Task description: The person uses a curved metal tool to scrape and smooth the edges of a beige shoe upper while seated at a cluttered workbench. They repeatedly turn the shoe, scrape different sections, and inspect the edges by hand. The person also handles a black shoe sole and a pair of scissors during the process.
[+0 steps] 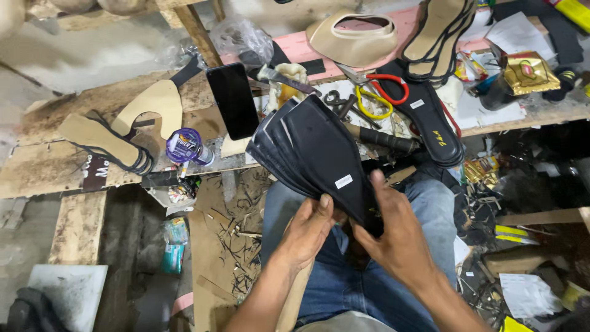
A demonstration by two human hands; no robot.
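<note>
1. Black flat leather-like insoles, a fanned stack [313, 154], sit in both hands over the person's lap. Heel ends are gathered low at the hands and toe ends splay up toward the bench, so each layer's edge shows w/o pulling the stack apart.
2. Left hand [305, 232]: fingers curled under the stack's narrow end, thumb pressed on top near a small white sticker [343, 181]. It's a clamp grip that takes the weight from below.
3. Right hand [393, 230]: fingers wrapped round the same heel end from the other side, thumb up along the top insole's edge. It's closed on the stack, not spread; fingertips are hidden behind the soles, so exact contact there can't be told.
4. Stack is held clear of the blue denim jeans [344, 283], near but not resting on them as far as I can see.
5. Rough wooden workbench [37, 172] runs just beyond the knees, keeping things w/in reach: a dark rectangular phone [233, 99] leaning upright, a small purple-capped bottle [186, 146] on its side, and red-handled & yellow-handled scissors [378, 95] lying overlapped.
6. Tan sole w/ black straps [104, 142] lies flat at the bench's left; a tan cut-out upper piece [153, 104] is beside it, touching or nearly so.
7. Another black sole pile [430, 123] lies flat on the bench at right, apart from the held stack.
8. Floor below is strewn w/ offcuts & scraps [233, 240].
</note>
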